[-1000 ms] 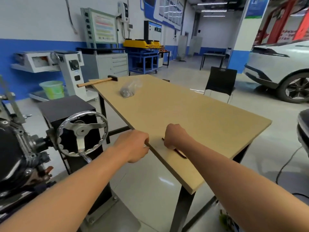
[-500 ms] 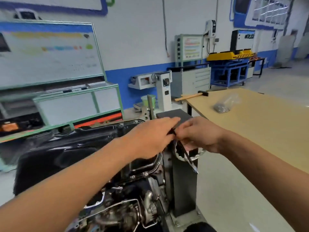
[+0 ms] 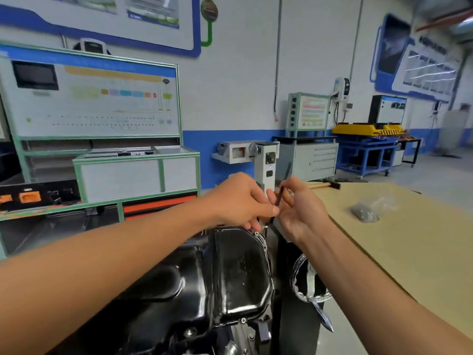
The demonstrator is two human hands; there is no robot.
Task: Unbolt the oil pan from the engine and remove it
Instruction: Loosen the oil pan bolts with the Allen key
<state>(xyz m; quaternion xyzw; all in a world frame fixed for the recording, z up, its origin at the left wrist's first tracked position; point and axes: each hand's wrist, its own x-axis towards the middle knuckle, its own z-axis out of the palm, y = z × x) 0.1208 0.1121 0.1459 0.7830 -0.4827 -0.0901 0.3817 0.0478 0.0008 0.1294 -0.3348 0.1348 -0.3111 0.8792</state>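
**Q:** Head view, first entry: surface and room?

**A:** Workshop bay. A pale tabletop [image 3: 409,252] fills the right of the frame. A hammer [image 3: 325,185] lies at its far end and a clear bag of small parts [image 3: 366,212] lies mid-right. Behind is a white wall with a blue band. A green-framed training panel [image 3: 97,103] stands upper left, a grey drawer cabinet [image 3: 314,160] centre right, and a yellow-topped blue cart [image 3: 368,129] far right.

**Q:** The task's thing?

**A:** The oil pan [image 3: 240,272] sits lower centre on the engine [image 3: 194,334], between my forearms.

**Q:** Hands?

**A:** Both meet just above the pan's upper right corner. My left hand [image 3: 240,201] has curled fingers, and its thumb and forefinger pinch the lower part of a thin dark tool [image 3: 279,196]. My right hand [image 3: 299,208] curls loosely round the upper part, palm facing left. My fingers hide the tip, so I cannot tell what it meets.

**Q:** Materials, shapes?

**A:** Pan: glossy black pressed metal with rounded corners and a stepped profile, small bolt heads along the flange. Tabletop: matte, fibreboard-like, square-edged. A chromed handwheel [image 3: 307,283] with a scalloped rim sits right of the pan, partly behind my right forearm.
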